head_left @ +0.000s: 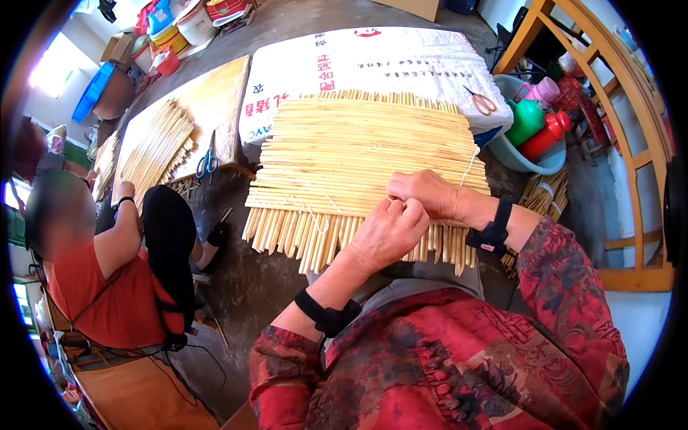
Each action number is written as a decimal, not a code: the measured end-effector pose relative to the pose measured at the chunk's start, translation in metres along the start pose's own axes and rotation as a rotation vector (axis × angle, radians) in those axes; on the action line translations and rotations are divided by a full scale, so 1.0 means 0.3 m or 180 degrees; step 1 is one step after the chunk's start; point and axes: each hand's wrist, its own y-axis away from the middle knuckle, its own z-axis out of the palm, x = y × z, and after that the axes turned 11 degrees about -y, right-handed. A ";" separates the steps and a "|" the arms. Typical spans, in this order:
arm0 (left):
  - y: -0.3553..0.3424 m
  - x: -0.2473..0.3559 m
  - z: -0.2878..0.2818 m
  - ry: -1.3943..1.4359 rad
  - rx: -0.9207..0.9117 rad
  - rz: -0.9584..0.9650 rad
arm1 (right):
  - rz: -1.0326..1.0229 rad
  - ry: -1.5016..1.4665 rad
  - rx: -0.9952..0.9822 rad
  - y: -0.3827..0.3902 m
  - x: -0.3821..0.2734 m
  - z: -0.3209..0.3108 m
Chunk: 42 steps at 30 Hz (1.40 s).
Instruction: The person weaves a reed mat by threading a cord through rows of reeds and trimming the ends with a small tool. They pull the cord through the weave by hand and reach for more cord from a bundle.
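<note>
Nearest, below the flat, oblong mat of slender pale-yellow stalks (pixel 358 154), came the person's red-and-dark patterned sleeves (pixel 562 279), with a black strap (pixel 326 314) around each wrist. A fringe of similar stalks (pixel 283 233) stuck out from under the mat's near edge, pointing toward the person. Right of the middle of that edge, the left hand (pixel 389 229) rested with its fingers curled and bunched. The right hand (pixel 426 193) met it just beyond, over the mat, its fingers bent inward and pressed close together (whether either hand pinched a strand or a stalk I could not tell, as the fingertips were largely hidden). A thin white thread (pixel 469 166) trailed over the mat's right side.

Left of the mat sat a co-worker in an orange-red top (pixel 104 297), one hand at a heap of loose pale stalks (pixel 158 147) on a light wooden board (pixel 223 93). Blue-handled scissors (pixel 208 164) lay between the heap and the mat. To the mat's right stood a round pale-blue basin (pixel 537 168) holding a green plastic vessel (pixel 525 123) and a red one. Beyond the mat spread a white printed sheet (pixel 408 64), with orange-handled scissors (pixel 482 104) past its far right corner.
</note>
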 end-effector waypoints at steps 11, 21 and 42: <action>0.065 -0.006 0.015 0.1196 -0.0040 -0.1935 | -0.0842 0.0786 -0.0021 -0.023 0.031 0.003; 0.120 -0.031 0.058 0.0921 -0.0662 -0.2014 | -0.1139 0.1115 0.0878 0.122 -0.044 -0.119; 0.121 0.243 -0.105 0.1959 -0.0157 -0.0768 | -0.0474 0.0985 0.0301 0.415 -0.172 -0.023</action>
